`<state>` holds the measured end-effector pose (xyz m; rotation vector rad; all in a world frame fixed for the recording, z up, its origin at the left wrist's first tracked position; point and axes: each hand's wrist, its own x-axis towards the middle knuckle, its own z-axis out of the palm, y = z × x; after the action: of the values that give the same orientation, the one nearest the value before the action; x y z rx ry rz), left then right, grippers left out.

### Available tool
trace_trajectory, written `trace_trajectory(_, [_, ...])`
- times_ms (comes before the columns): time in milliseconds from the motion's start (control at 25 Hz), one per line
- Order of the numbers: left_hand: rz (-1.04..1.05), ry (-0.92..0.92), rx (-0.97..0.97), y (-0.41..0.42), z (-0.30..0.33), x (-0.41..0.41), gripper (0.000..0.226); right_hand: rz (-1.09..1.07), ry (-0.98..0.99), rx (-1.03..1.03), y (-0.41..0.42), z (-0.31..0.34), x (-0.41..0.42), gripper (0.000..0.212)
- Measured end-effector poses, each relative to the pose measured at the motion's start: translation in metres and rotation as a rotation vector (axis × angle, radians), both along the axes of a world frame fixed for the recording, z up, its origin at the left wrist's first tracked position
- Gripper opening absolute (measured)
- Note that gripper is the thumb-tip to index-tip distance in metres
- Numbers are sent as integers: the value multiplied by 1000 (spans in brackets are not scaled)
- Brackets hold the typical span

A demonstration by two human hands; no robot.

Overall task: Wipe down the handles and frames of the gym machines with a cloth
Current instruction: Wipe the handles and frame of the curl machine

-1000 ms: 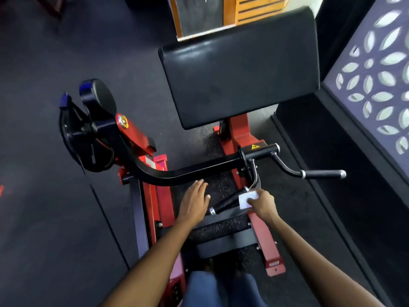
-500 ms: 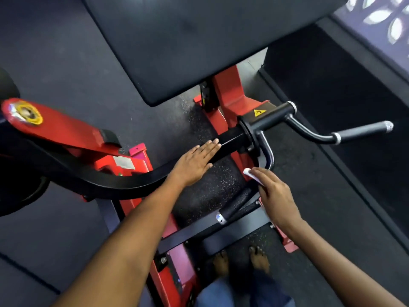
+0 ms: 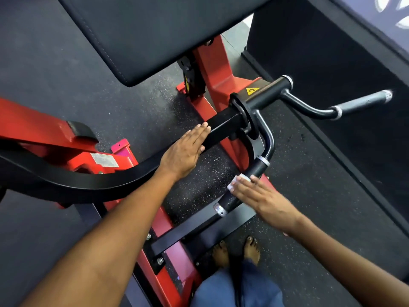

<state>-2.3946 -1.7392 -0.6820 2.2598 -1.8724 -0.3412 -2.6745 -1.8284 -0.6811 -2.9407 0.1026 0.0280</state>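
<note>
A red and black curl machine fills the view. My left hand (image 3: 184, 151) lies flat with straight fingers on the black curved lever arm (image 3: 106, 182). My right hand (image 3: 261, 199) presses a small white cloth (image 3: 238, 181) against the near black handle grip (image 3: 245, 185), fingers stretched out over it. Most of the cloth is hidden under my fingers. The far handle (image 3: 363, 101), grey with silver end rings, sticks out to the right and is untouched.
The big black arm pad (image 3: 155, 32) hangs over the top of the view. The red frame post (image 3: 215, 69) and base rails (image 3: 163, 238) stand on speckled black floor. My bare feet (image 3: 235, 251) stand by the base. A dark wall ledge runs along the right.
The camera has come closer and lower. My right hand slid the cloth down the near handle grip and its fingers straightened. My left hand stayed flat on the lever arm.
</note>
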Motion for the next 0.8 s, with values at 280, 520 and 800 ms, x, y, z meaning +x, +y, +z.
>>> trace_trajectory(280, [-8, -13, -20, 1, 1, -1, 54, 63, -15, -4, 40, -10, 2, 64])
trace_trajectory(520, [-10, -16, -15, 0, -1, 0, 54, -420, -47, -75, 0, 7, 30, 43])
trace_trajectory(800, [-14, -5, -1, 0, -1, 1, 54, -25, -59, 259, 70, -11, 6, 48])
